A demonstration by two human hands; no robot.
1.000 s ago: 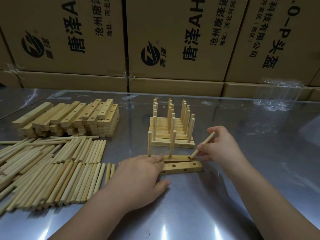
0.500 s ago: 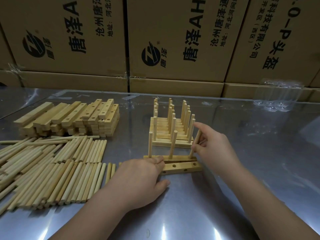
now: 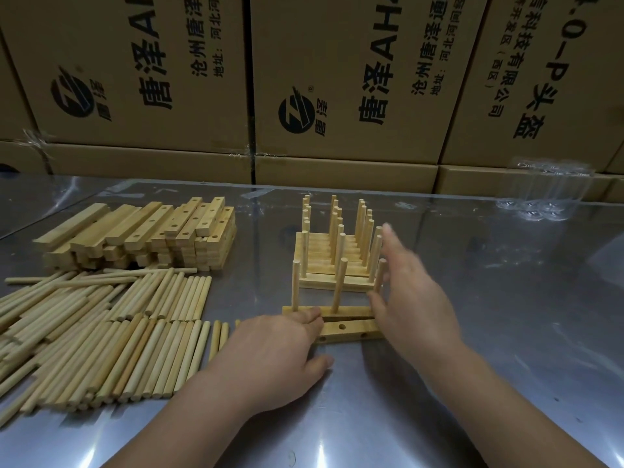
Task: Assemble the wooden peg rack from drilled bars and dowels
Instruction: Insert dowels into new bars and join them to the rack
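Head view: left hand point(image 3: 280, 352) flat, fingers pressing drilled bar point(image 3: 353, 312) at mid worktop point(image 3: 472, 383); three dowels point(image 3: 339, 285) upright in it. Right hand point(image 3: 412, 298) fingers spread, empty, just beside rightmost dowel point(image 3: 380, 276). Second bar point(image 3: 351, 331) touching in front, holes showing.

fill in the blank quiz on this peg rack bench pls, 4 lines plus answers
1. The bar that the left hand rests on has ____ dowels standing in it.
2. The right hand is ____ and holds nothing.
3. The loose dowels lie on the table to the person's ____.
4. The boxes behind the table are made of ____.

Missing words: three; open; left; cardboard
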